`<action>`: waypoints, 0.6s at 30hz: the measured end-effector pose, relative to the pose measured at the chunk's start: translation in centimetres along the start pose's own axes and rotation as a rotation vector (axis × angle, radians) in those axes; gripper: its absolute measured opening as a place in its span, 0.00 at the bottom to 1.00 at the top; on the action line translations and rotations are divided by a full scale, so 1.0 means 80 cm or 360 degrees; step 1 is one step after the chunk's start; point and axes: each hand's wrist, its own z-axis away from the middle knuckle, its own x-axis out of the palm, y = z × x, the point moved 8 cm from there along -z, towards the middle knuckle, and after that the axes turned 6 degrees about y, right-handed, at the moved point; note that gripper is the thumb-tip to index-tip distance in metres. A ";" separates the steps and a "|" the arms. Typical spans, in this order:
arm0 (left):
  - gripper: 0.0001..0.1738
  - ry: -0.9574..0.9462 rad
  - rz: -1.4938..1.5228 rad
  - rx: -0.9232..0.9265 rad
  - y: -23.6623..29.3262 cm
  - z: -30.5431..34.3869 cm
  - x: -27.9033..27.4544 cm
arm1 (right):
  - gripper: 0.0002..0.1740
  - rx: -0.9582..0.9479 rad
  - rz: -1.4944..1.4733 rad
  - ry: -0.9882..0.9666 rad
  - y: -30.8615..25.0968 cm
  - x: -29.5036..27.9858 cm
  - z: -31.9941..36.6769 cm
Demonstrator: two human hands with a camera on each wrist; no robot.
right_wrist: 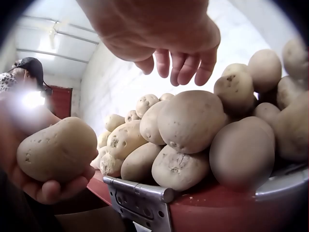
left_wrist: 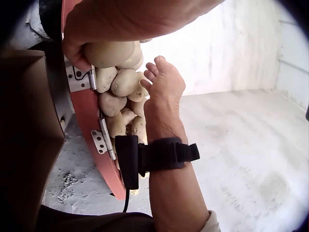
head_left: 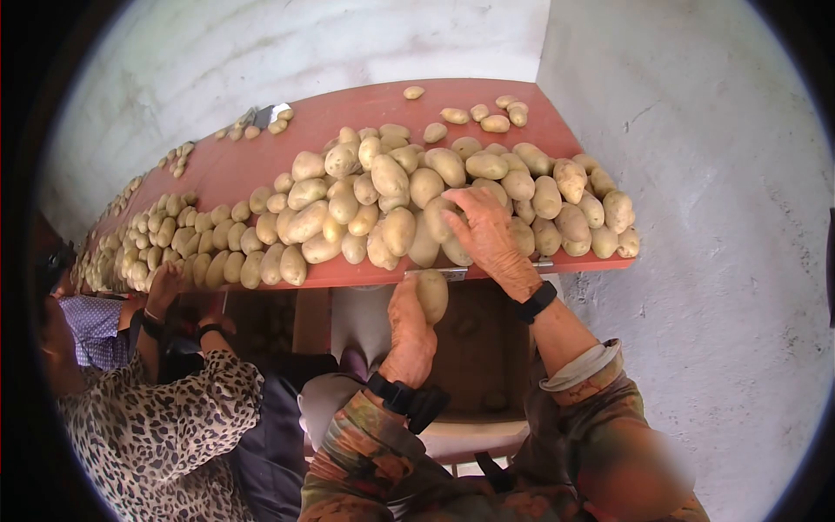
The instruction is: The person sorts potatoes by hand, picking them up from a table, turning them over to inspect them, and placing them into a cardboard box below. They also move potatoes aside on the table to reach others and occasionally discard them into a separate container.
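My left hand (head_left: 407, 326) grips a large pale potato (head_left: 432, 297) in front of the table's near edge. In the right wrist view that potato (right_wrist: 58, 150) rests across the curled fingers, with small dark pits on its skin. My right hand (head_left: 489, 233) is over the right part of a big heap of potatoes (head_left: 391, 178). Seen from the right wrist, its fingers (right_wrist: 178, 67) hang loosely bent above the top potato (right_wrist: 191, 121), holding nothing. From the left wrist, the right hand (left_wrist: 164, 92) shows beside the heap.
The heap covers the near part of a red table (head_left: 348, 104) with metal hinges (head_left: 452, 273) along its front edge. Below is an open box (head_left: 478, 348) with a few potatoes inside. A person in a leopard-print top (head_left: 165, 409) works at the left; a grey wall (head_left: 696, 217) bounds the right.
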 end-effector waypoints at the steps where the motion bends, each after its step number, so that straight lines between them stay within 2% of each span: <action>1: 0.22 -0.0065 -0.0026 0.0095 0.005 0.001 0.003 | 0.16 -0.0055 0.0100 -0.0053 -0.005 0.004 0.001; 5: 0.20 0.0076 -0.0280 0.0131 0.022 0.023 0.006 | 0.25 -0.0200 0.0412 -0.0237 -0.014 0.022 0.010; 6: 0.21 0.0073 -0.0311 0.0099 0.025 0.028 0.008 | 0.25 -0.0199 0.0410 -0.0237 -0.015 0.023 0.011; 8: 0.22 0.0072 -0.0342 0.0068 0.024 0.029 0.009 | 0.32 -0.0164 0.0478 -0.0363 -0.014 0.030 0.015; 12: 0.25 -0.0024 -0.0239 0.0065 0.023 0.028 0.013 | 0.35 -0.0242 0.0549 -0.0303 -0.012 0.038 0.021; 18: 0.23 -0.0093 -0.0143 -0.0002 0.021 0.028 0.017 | 0.34 -0.0072 0.0474 -0.0554 -0.003 0.047 0.015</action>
